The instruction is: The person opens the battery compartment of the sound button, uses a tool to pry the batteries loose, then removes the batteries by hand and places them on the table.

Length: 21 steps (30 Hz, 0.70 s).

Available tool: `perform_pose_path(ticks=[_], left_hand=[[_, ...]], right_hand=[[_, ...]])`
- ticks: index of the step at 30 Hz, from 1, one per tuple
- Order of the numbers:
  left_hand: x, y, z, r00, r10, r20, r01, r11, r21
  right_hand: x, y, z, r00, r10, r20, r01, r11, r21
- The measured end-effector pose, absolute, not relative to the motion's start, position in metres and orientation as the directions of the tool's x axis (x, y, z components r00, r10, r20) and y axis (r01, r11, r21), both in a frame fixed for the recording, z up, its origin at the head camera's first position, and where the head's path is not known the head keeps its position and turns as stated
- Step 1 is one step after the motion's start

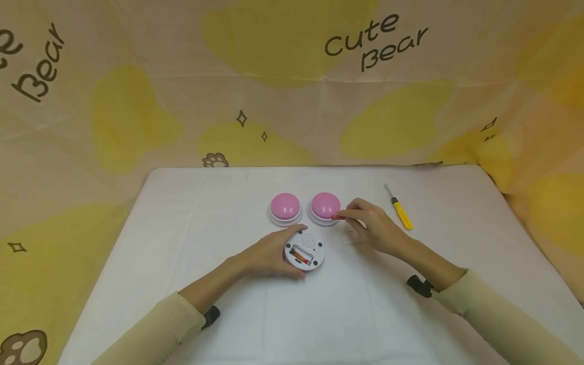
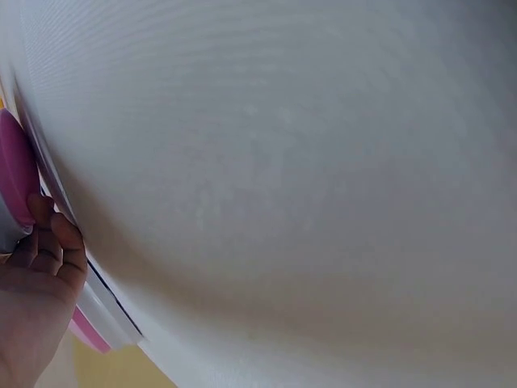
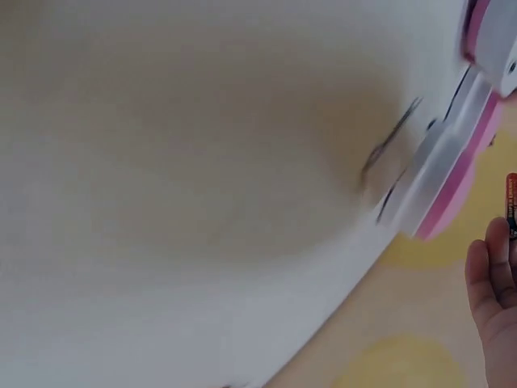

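My left hand (image 1: pixel 271 253) grips a round white push-button device (image 1: pixel 319 256) by its side, underside turned up. In that underside a battery compartment lies uncovered, with a red-and-gold battery (image 1: pixel 299 255) inside. Speaker holes and dark feet surround it. In the left wrist view, the fingers (image 2: pixel 69 242) curl at the device's pink dome (image 2: pixel 18 166). To the right, my right hand (image 1: pixel 376 225) pinches a small red battery (image 1: pixel 337 217) between thumb and fingertips, raised off the table. The right wrist view shows that battery (image 3: pixel 511 198) upright at the frame edge.
Two pink-domed buttons, one left (image 1: pixel 285 207) and one right (image 1: pixel 325 205), stand dome up behind the device. A yellow-handled screwdriver (image 1: pixel 402 214) lies farther right. Below my right hand is a small, faint-edged flat piece (image 1: pixel 349 238), its kind unclear. A white cloth covers the table (image 1: pixel 219 324).
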<state>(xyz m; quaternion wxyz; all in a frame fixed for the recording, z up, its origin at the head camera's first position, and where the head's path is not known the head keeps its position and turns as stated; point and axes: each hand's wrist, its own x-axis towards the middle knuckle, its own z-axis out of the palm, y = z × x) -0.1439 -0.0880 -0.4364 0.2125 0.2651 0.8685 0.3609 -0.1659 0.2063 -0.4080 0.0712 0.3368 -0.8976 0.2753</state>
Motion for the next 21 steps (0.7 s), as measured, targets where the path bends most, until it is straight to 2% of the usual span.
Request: perform_pose_path(ticks=[9, 21], left_hand=[[-0.144, -0.089, -0.437, -0.764, 0.624, -0.163, 0.314, 0.581, 0.751], [-0.145, -0.089, -0.437, -0.757, 0.634, -0.158, 0.326, 0.576, 0.75]], right_hand=[[-0.191, 0.233, -0.419, -0.775, -0.506, 0.378, -0.631, 0.658, -0.412], [-0.209, 0.238, -0.434, -0.806, -0.505, 0.308, -0.589, 0.737, -0.332]])
